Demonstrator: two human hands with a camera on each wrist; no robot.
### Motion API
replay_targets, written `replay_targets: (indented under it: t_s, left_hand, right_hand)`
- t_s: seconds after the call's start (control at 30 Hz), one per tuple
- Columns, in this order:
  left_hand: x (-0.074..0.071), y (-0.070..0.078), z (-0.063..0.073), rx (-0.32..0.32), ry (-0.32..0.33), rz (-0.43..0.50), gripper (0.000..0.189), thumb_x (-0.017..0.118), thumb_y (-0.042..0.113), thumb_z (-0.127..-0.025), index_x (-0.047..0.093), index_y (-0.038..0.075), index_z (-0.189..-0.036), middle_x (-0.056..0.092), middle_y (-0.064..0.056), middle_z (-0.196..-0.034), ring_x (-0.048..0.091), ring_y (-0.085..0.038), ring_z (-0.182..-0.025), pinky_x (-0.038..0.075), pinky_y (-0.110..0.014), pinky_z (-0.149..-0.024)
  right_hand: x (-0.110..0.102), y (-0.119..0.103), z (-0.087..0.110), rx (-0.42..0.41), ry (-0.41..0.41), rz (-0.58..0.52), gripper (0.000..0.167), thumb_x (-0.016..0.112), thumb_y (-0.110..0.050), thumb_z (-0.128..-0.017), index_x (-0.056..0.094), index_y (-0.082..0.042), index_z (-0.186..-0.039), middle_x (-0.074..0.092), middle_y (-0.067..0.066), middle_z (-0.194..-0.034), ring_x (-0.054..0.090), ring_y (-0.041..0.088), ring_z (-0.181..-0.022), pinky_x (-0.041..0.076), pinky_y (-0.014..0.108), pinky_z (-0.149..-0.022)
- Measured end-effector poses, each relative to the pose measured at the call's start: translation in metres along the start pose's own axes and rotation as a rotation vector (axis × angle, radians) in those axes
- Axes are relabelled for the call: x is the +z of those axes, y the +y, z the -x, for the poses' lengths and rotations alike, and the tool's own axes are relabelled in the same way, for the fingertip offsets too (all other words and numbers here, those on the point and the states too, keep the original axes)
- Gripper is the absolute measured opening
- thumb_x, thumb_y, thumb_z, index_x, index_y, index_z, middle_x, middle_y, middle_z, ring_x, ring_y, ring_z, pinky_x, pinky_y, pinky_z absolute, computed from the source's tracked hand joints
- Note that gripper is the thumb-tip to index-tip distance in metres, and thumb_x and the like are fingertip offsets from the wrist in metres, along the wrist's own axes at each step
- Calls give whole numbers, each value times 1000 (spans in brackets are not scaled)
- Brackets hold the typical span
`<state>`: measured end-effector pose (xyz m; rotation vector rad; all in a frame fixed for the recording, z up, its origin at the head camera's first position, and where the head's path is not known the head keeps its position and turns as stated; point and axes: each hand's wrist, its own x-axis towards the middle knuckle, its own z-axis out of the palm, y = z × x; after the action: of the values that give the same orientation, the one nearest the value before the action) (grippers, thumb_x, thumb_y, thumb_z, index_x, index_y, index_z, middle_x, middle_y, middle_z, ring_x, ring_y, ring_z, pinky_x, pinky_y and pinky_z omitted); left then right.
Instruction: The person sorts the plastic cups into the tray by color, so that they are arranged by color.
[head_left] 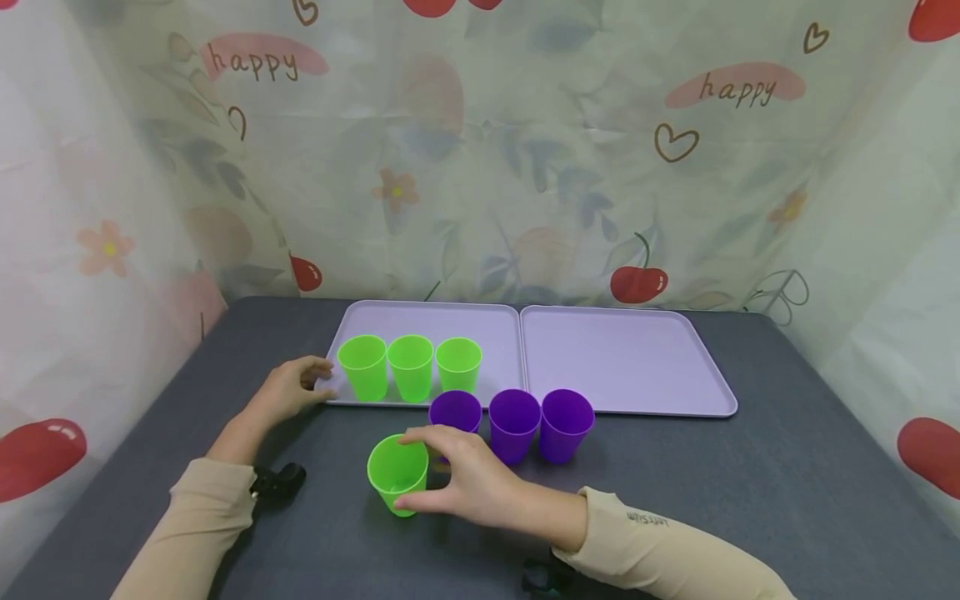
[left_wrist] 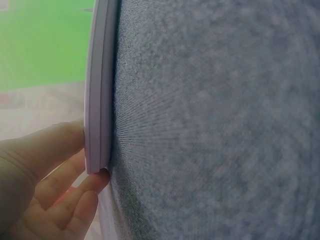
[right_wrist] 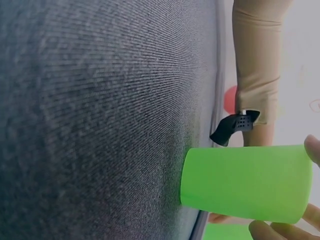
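Holds near green cup ctr-left, roughly upright; can't tell whether touching grey table. Has 3 purple cups close at far-right, table room to left & near. Sits nearer than near edge of L tray, w/ 3 far green cups in it, R tray alongside. Grips cup nr rim w/ R hand, thumb & fingers part-spread round side. Pinches L tray's near-left edge w/ thumb & bent fingers of L hand.
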<state>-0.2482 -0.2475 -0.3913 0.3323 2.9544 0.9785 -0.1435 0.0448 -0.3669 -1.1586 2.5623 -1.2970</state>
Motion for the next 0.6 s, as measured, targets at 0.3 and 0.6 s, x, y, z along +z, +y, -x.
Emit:
replay_targets:
  t_s: [0.3,0.6]
  left_hand:
    - [0,-1,0,11,4,0,44,69,14,-83,55,-7,-118,62,-26,-113,57,-43,-107,45,-54,-91]
    - [1,-1,-1,-2,-1,-3,44,70,15,-83,55,-6,-119,62,-26,-114,57,-42,-108,45,-54,-92]
  right_hand:
    - [0,-1,0,-19,30,7,51,78,-25,-75,58,-8,-119,65,7,-114,64,16,-98,50,11,-78]
    - [-17,-10,2,-34,55,-37,53,80,-23,-72,59,-11,-119,65,3,-109,65,10,-92,53,18,-79]
